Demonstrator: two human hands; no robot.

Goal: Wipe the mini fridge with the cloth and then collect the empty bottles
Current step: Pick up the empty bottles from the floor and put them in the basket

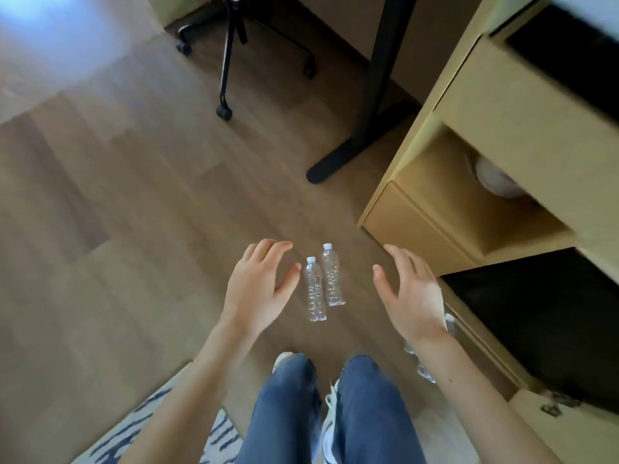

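Two clear empty plastic bottles with white caps stand side by side on the wooden floor: the nearer bottle (pixel 315 289) and the farther bottle (pixel 332 274). My left hand (pixel 259 288) hovers just left of them, fingers spread and holding nothing. My right hand (pixel 408 293) hovers to their right, also spread and holding nothing. A third clear bottle (pixel 422 358) lies partly hidden behind my right forearm. At the lower right is a dark open compartment (pixel 542 316) in the cabinet; whether it is the mini fridge is unclear. No cloth is in view.
A light wooden cabinet (pixel 502 105) with shelves fills the right side. A black desk leg (pixel 361 128), a tripod leg (pixel 225 78) and a chair base (pixel 187 38) stand farther off. A patterned rug (pixel 150 426) lies lower left. My legs and shoes are below.
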